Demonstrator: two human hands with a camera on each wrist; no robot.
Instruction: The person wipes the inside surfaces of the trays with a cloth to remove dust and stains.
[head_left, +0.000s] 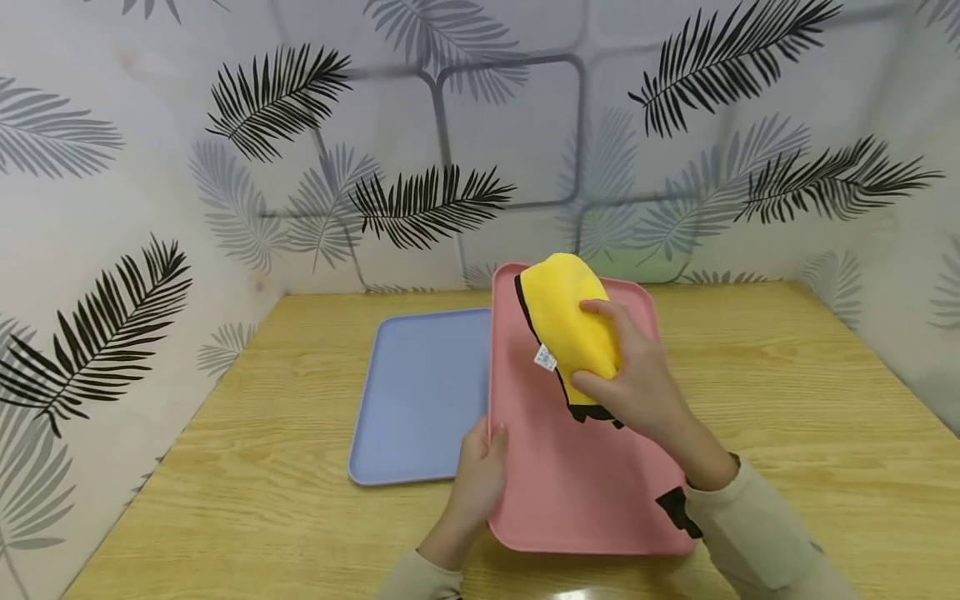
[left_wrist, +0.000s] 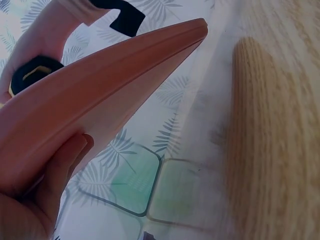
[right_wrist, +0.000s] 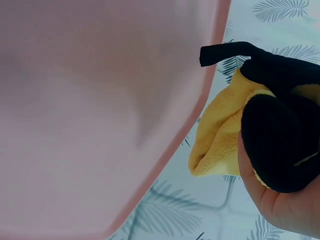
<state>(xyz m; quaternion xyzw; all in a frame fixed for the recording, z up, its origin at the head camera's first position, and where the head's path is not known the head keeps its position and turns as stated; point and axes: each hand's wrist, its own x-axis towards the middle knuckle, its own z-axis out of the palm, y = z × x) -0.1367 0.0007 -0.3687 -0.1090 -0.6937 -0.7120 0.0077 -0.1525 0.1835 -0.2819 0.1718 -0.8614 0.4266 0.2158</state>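
Observation:
A pink tray (head_left: 585, 500) is lifted and tilted above the table, its left rim gripped by my left hand (head_left: 480, 475). In the left wrist view, the thumb (left_wrist: 62, 160) lies against the tray's side. My right hand (head_left: 648, 387) holds a bunched yellow cloth (head_left: 566, 308) with black edging and a small white tag (head_left: 545, 358). The cloth is over the tray's upper part in the head view; whether it touches the surface I cannot tell. In the right wrist view, the folded black edging (right_wrist: 280, 145) bulges out above the fingers.
A blue tray (head_left: 427, 392) lies flat on the wooden table (head_left: 285, 433), partly behind the pink one. Behind the table hangs a pale leaf-patterned covering (head_left: 510, 125). A black strap (head_left: 678, 510) sticks out by the right sleeve.

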